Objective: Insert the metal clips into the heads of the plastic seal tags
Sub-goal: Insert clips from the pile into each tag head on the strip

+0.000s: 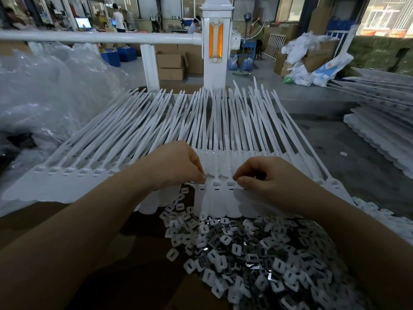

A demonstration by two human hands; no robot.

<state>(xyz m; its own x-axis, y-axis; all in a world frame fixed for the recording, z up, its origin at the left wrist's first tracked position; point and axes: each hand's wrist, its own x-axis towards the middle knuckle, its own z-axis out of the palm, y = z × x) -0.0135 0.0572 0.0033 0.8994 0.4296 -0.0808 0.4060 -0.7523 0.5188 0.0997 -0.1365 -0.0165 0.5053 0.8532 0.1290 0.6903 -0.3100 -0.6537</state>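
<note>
Two bare hands work side by side over a wide sheet of joined white plastic seal tags (143, 142), seen from the single head camera. The left hand (178, 164) has its fingers curled down, its fingertips (201, 179) pinched together at one tag head in the row just in front of the person; whatever it pinches is too small to make out. The right hand (266, 177) sits just beside it, apart from it, thumb and forefinger curled toward each other at a neighbouring tag head (230, 183); whether a clip lies between them cannot be told. Between the two hands, rectangular tag heads with dark slots (216, 184) show in a line.

Long thin tag tails fan away beyond the hands toward a white metal post with an orange reflector (215, 41) and a white horizontal rail (100, 36) to its left. Below the hands, near the wrists, lies a loose heap of small shiny metal clips mixed with small white plastic square pieces (245, 253), resting on a brown cardboard surface (138, 253).

Left of the left arm lies crumpled clear plastic film (44, 90). Right of the right hand, well apart, a stack of more white tag sheets (380, 121) rests on the grey floor. Far beyond, brown cardboard boxes (171, 64) stand on the workshop floor.
</note>
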